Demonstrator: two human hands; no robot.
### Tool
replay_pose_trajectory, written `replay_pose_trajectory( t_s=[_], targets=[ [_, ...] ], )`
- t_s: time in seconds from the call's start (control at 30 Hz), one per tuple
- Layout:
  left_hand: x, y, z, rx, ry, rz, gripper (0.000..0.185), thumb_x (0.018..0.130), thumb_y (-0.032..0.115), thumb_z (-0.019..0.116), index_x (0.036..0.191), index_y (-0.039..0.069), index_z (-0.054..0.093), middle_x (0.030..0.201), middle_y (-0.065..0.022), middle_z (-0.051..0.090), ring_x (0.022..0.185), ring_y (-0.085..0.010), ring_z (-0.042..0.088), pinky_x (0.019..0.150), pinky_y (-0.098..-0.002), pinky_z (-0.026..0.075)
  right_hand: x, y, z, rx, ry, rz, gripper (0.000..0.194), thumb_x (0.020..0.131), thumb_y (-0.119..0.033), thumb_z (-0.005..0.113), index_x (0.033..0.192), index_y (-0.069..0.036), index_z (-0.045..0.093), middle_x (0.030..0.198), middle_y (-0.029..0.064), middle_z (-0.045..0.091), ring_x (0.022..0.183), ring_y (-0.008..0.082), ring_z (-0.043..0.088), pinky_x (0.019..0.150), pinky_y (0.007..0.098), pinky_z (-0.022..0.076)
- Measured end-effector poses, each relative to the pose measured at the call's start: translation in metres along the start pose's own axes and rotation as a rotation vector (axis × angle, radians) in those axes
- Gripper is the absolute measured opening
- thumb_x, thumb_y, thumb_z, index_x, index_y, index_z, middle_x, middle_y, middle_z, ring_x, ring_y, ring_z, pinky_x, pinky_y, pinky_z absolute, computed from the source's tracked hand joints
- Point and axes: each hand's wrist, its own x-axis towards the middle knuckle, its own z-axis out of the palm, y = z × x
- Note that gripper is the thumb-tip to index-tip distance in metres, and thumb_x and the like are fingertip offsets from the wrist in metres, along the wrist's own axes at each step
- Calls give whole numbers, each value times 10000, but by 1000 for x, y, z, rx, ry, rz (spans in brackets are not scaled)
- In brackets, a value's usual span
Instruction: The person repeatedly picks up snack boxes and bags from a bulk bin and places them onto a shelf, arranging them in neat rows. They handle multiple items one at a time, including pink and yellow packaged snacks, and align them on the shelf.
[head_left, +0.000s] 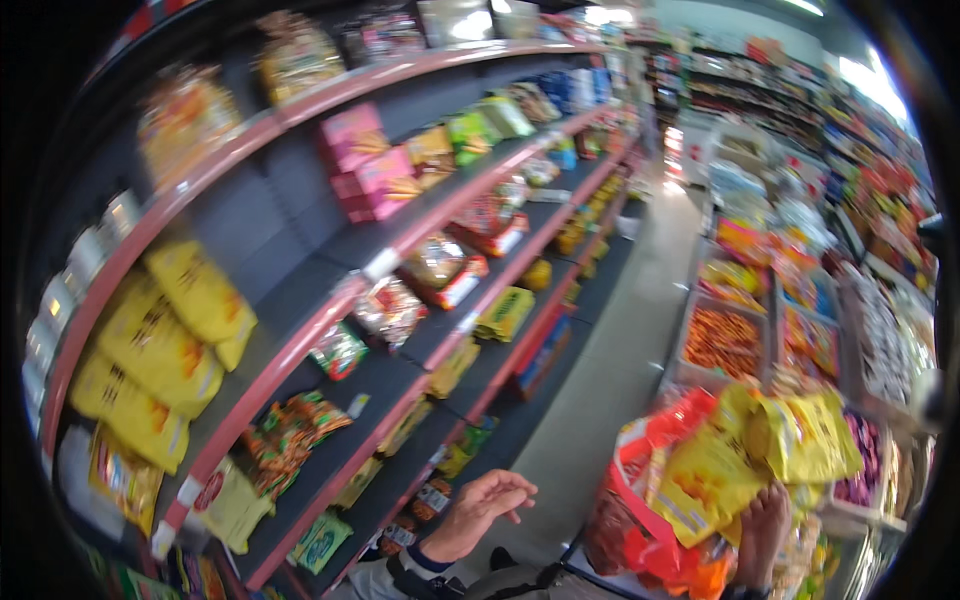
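Note:
My left hand (491, 506) is in the air over the aisle, beside the lower shelves. It is empty, with the fingers loosely bent and apart. At the lower right, my right hand (765, 521) has its fingers curled against the lower edge of a yellow snack bag (806, 435); the grip itself is partly hidden. Another yellow snack bag (697, 480) leans just left of that hand, in the mouth of a red plastic bag (637, 517). Similar yellow bags (161, 337) stand in a slanted row on the shelf at the left.
Dark shelving with pink edge strips (420, 251) runs along the left, holding pink boxes (367, 161) and packets. The aisle floor (637, 300) stretches away ahead. On the right, a display holds a bin of orange-wrapped items (721, 341) and a bin of purple-wrapped items (859, 457).

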Motion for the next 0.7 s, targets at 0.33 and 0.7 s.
replay_pose_trajectory(
  t_s=[0.33, 0.7],
  targets=[
    [-51, 92, -86, 121, 522, 466, 305, 1010, 197, 630, 1276, 53, 592, 1261, -72, 624, 1102, -183, 634, 891, -343, 546, -95, 21, 112, -163, -398, 139, 207, 1007, -128, 597, 1179, -12, 610, 850, 107, 630, 722, 168, 577, 682, 269, 481],
    [-86, 233, -309, 430, 1268, 776, 597, 966, 248, 674, 1434, -49, 453, 1393, -158, 522, 1275, -246, 498, 1088, -354, 383, -124, 62, 152, -202, -351, 193, 118, 1005, -94, 604, 1097, -21, 615, 841, 68, 632, 719, 135, 580, 690, 247, 481]
  ],
)
